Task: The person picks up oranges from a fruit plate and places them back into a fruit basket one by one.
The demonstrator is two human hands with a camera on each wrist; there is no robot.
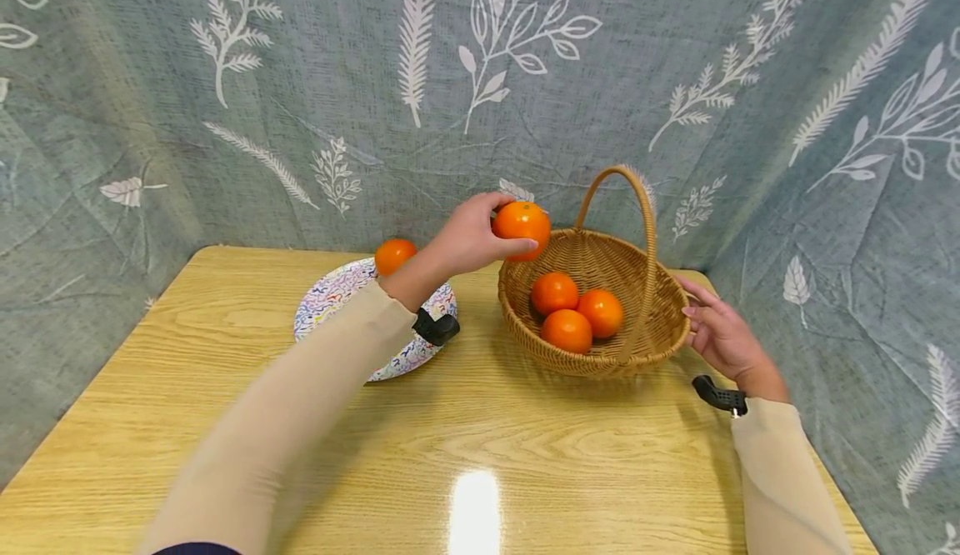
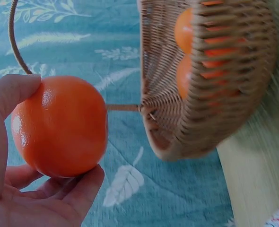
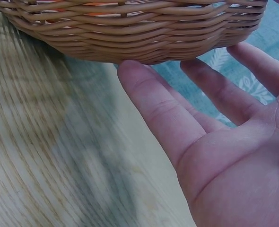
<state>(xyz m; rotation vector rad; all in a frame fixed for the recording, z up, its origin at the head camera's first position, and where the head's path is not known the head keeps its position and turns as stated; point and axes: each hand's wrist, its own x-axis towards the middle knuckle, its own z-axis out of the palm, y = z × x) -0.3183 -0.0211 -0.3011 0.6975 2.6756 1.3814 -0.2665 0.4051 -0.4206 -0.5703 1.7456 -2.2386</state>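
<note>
My left hand [image 1: 472,234] grips an orange [image 1: 521,228] between thumb and fingers, held in the air near the left rim of a wicker basket [image 1: 581,365]. The left wrist view shows this glossy orange [image 2: 61,127] close up, with fingers beneath it and the thumb on top. Inside the basket lie three more oranges [image 1: 567,332]. At the basket's right side is my right hand [image 1: 723,334]; in the right wrist view its fairly straight fingers [image 3: 163,109] touch the outer wicker wall [image 3: 144,40].
A round plate [image 1: 330,301] with a colourful squiggle pattern is left of the basket, partly hidden by my left arm. Another orange [image 1: 395,256] is on it. The basket's tall handle [image 1: 649,247] arches above the rim. Patterned cloth [image 1: 360,80] hangs behind the wooden table [image 1: 555,447].
</note>
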